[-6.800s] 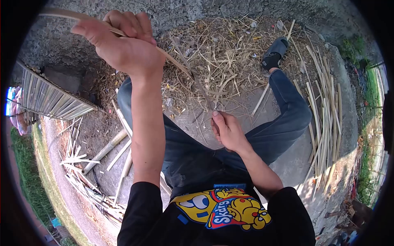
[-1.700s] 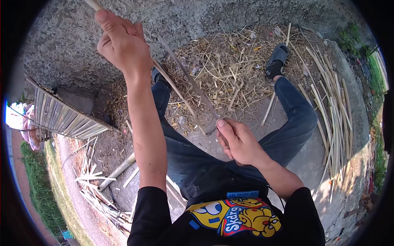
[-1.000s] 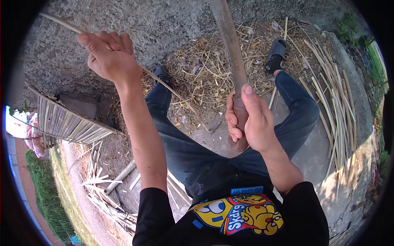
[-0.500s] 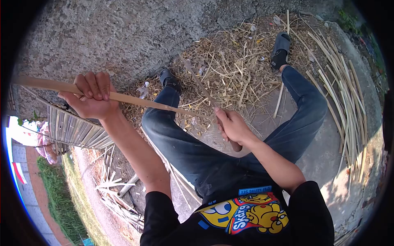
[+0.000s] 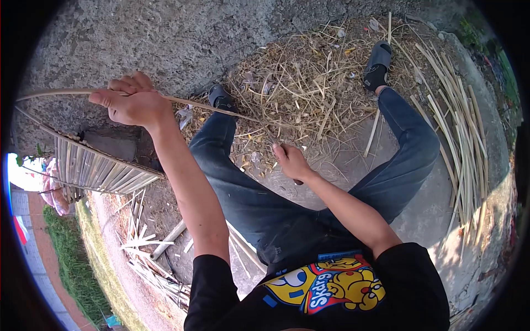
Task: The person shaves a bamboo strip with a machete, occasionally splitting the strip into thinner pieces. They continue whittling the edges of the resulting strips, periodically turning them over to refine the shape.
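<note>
My left hand [image 5: 135, 105] is closed round a long bamboo strip [image 5: 212, 106], palm turned up, off to the left over the concrete. The strip bows out past the hand to the left edge of view, and its other end runs toward the knife. In my right hand [image 5: 292, 161] is the handle of a knife [image 5: 268, 132], its dark butt showing below the fist. The blade is seen nearly edge-on and overlaps the strip's near end, in front of my spread knees.
Bamboo shavings [image 5: 298, 83] litter the ground between my feet. Split bamboo strips [image 5: 464, 138] lie in a pile at right. A slatted bamboo panel [image 5: 105, 171] stands at left, with more cut bamboo pieces [image 5: 149, 243] below it. Rough concrete [image 5: 165, 44] spans the top.
My left hand has risen slightly and rolled over with the strip, which now shows its narrow edge and bends more. My right hand and the knife have shifted left and a little up.
</note>
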Motion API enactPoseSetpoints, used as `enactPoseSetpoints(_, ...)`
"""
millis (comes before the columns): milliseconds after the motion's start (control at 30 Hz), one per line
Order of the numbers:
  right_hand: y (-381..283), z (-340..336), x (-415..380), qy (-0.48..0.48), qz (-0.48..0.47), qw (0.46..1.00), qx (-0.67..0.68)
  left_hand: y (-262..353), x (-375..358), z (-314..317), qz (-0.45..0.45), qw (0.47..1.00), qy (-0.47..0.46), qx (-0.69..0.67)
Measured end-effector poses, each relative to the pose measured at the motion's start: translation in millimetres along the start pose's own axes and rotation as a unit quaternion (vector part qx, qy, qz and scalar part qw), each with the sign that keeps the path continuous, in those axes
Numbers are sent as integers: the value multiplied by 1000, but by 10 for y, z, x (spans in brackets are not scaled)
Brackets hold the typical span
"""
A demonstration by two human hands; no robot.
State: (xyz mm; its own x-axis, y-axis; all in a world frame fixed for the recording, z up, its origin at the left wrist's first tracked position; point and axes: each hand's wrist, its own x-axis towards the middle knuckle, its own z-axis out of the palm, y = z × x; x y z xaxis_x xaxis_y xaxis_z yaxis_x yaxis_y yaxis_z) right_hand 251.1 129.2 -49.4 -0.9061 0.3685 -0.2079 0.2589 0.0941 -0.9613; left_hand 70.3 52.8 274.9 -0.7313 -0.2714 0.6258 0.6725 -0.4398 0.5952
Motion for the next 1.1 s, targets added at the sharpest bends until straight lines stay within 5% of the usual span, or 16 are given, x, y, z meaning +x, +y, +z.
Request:
enactPoseSetpoints(33,402,74,52,-31,96,994,-31,-90,-40,-17,2,1000,-6,-8)
enactPoseSetpoints(100,1024,94,35,-94,41,979,-175,-366,-161,-159,-3,982,-116,152)
enactPoseSetpoints(200,911,44,-22,-126,56,974,-181,-475,-197,-437,-10,978,-121,172)
enactPoseSetpoints(267,813,28,-16,-122,49,975,-179,-82,5,-464,-9,991,-18,134)
enactPoseSetpoints(400,139,-1,-86,-13,22,997,-72,626,340,-590,31,998,28,45)
enactPoseSetpoints(567,-559,-2,-321,-2,-145,986,-84,1062,272,-948,64,996,-13,-59)
enactPoseSetpoints(667,-531,-314,-152,7,-68,970,-232,1704,232,-1299,93,986,-39,-130)
enactPoseSetpoints(733,44,-614,235,62,-11,979,-196,2300,336,-1836,140,968,-68,-197)
enactPoseSetpoints(833,301,-869,480,118,-48,962,-243,2164,216,-1971,109,985,-29,-133)
enactPoseSetpoints(967,-713,-739,-10,13,-37,979,-202,1644,8,-1803,119,979,75,-144)
enactPoseSetpoints(1033,-749,-442,-146,25,-180,959,-218,1485,-72,-1705,123,976,90,-154)
enactPoseSetpoints(1100,-702,-464,-91,44,-224,943,-243,1601,-21,-1791,121,975,79,-166)
